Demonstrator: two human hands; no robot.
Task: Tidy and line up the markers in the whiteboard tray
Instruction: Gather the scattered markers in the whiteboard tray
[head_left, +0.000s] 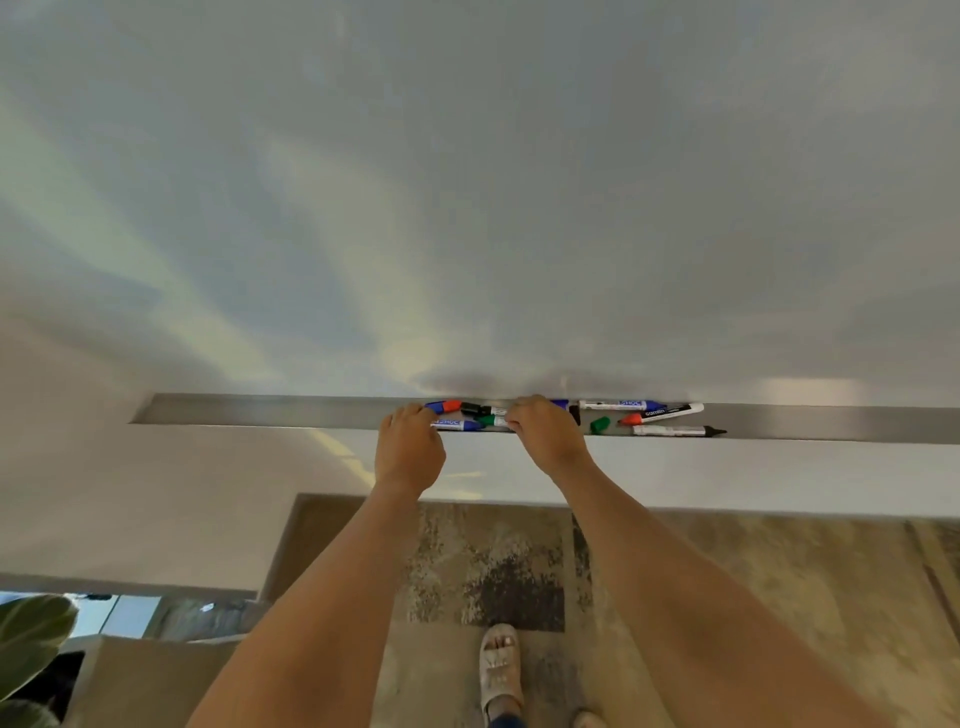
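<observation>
Both hands reach up to a long metal tray that runs along the foot of a whiteboard. The left hand is curled, its fingertips on the end of a blue-capped marker lying along the tray's front edge. The right hand is curled too, fingers down among the markers near a green-capped marker; whether either hand truly pinches a marker cannot be told, since the fingers hide the contact.

The markers lie in a loose heap (none in a row). Between the hands sit a blue and red marker and a black-capped marker. To the right of the right hand lie a white marker with a blue cap against the board, a red-capped marker tilted across the tray, a loose green cap, and an uncapped black marker at the front edge. Below, a foot in a light sandal stands on the floor.
</observation>
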